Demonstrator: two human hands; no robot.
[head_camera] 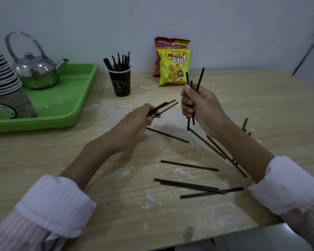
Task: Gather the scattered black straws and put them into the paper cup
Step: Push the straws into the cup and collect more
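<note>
From the head camera, the gathering step is under way: the right hand (pixel 200 104) is closed around about three black straws held upright (pixel 198 87), and the left hand (pixel 140 122) pinches what looks like two or three more (pixel 164 107), blurred. The paper cup (pixel 120 83) stands near the wall with straws in it. Several loose straws (pixel 188 165) lie on the table (pixel 80 160); the next move is probably joining both bundles or picking these up.

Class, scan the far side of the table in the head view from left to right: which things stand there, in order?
Stack of striped paper cups → metal kettle on the green tray → black paper cup holding black straws → yellow Chiki Balls snack bag.
</note>
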